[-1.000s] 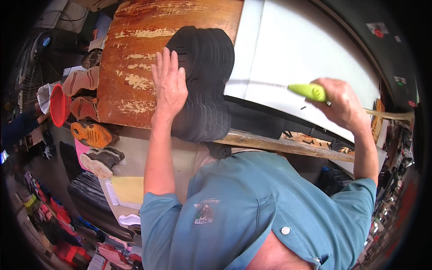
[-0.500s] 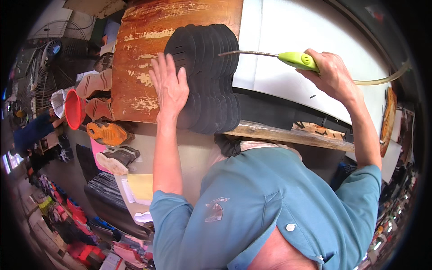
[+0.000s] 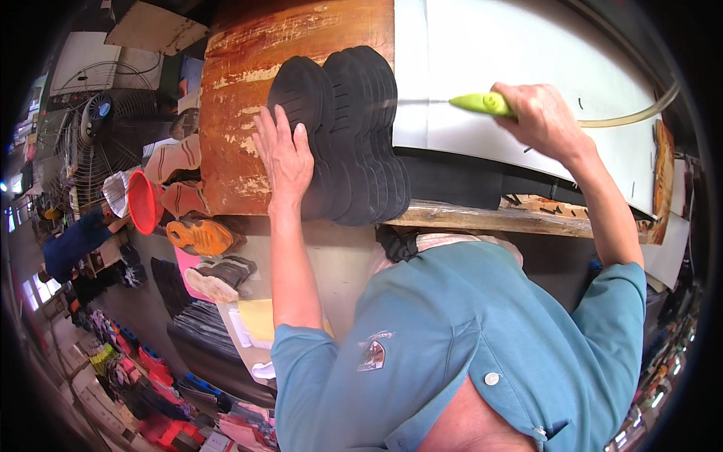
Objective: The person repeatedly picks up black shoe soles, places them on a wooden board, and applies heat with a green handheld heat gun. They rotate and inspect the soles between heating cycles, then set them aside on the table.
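Several black shoe insoles [image 3: 358, 143] lie overlapping in a fanned row on the worn brown board, with short slits visible near the upper ends of some. My left hand [image 3: 292, 169] rests open along the left edge of the row, fingers stretched out, its fingertips by the leftmost insole. My right hand [image 3: 548, 120] is closed around a green air blow gun [image 3: 482, 104], held over the white sheet. The gun's thin nozzle is smeared by motion and points left at the insoles. A clear hose [image 3: 633, 119] runs from the gun to the right.
The brown board [image 3: 233, 98] borders a white sheet [image 3: 497, 45] with small black scraps on it. A wooden rail [image 3: 452, 216] runs along the near edge. To the left stand a red bowl [image 3: 145, 202], an orange shoe sole [image 3: 199, 235] and a fan [image 3: 98, 113].
The leftmost insole's upper part now stands apart from the rest of the row, left of it. The blow gun has shifted slightly left and down. The whole view has shifted a little.
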{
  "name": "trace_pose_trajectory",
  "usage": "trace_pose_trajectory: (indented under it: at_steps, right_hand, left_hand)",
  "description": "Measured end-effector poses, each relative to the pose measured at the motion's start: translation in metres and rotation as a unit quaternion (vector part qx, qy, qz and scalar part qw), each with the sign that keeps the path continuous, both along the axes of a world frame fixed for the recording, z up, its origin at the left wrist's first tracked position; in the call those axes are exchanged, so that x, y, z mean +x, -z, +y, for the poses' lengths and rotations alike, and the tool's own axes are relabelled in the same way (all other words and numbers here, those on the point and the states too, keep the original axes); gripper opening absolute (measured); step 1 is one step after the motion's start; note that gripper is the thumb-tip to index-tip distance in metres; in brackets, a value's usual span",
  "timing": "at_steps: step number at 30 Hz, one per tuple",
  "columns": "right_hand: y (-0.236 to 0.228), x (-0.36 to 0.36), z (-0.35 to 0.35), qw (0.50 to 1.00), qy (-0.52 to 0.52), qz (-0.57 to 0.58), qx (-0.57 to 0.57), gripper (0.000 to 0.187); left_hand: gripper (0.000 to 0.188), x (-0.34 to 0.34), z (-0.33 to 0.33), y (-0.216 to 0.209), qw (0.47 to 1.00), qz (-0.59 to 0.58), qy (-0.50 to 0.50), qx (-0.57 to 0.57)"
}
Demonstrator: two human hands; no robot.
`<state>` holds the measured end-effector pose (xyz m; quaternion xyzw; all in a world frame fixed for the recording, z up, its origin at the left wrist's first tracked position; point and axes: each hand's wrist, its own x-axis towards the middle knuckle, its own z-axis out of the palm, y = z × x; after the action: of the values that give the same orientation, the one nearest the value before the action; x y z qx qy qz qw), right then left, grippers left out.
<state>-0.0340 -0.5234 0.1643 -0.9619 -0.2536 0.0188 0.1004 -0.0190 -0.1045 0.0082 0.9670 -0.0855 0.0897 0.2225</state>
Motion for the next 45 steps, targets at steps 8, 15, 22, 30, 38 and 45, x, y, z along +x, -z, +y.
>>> trace_pose_trajectory:
  at_steps: [8,15,22,30,38,45]
  right_hand:
    - [-0.003,-0.009,-0.020,0.999,0.050,-0.013,0.016,0.019]
    - [-0.005,-0.018,-0.024,0.999,0.029,0.000,0.037,0.020]
    - [-0.001,-0.015,-0.027,0.998,0.047,0.016,0.026,0.020]
    - [0.001,-0.016,-0.030,0.997,0.060,-0.025,0.035,0.017]
    - [0.002,-0.015,-0.032,0.999,-0.005,0.042,0.019,0.020]
    - [-0.004,-0.018,-0.036,0.994,-0.008,0.102,-0.025,0.025]
  left_hand:
    - [0.084,-0.012,-0.036,-0.009,0.999,0.012,-0.001,0.033]
    - [0.090,-0.015,-0.045,-0.020,0.995,0.047,0.001,0.091]
    - [0.110,-0.020,-0.048,-0.020,0.996,0.045,0.009,0.082]
    - [0.096,-0.013,-0.022,-0.018,0.998,0.011,-0.013,0.062]
    - [0.096,-0.019,-0.030,-0.023,0.996,0.045,-0.008,0.073]
    - [0.111,-0.021,-0.046,-0.030,0.991,0.071,-0.049,0.099]
